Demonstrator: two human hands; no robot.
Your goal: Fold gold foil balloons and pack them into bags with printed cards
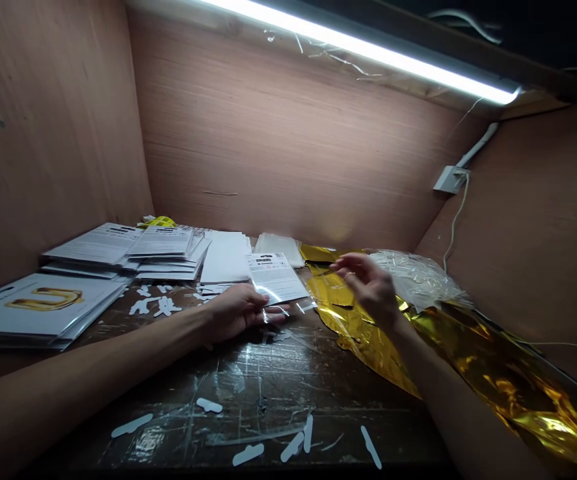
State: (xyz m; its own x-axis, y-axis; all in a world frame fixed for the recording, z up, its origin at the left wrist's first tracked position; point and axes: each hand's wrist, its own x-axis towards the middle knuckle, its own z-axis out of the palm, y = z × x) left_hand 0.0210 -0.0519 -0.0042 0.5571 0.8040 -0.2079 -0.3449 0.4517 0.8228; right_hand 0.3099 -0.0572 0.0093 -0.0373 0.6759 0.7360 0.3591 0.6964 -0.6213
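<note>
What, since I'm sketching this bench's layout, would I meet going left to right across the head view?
Packet showing a gold letter U → stack of printed packets → plain white stack → printed packet in the left hand → right hand → white electrical box.

foil sheets (358, 330): metallic, glossy, creased | card packet (279, 279): paper under shiny clear plastic | tabletop (263, 380): glossy, scuffed | back wall (278, 147): matt grained wood | bag (418, 275): crinkled clear plastic

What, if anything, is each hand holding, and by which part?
Left hand: the printed card packet, near its lower-left corner. Right hand: cannot tell.
</note>
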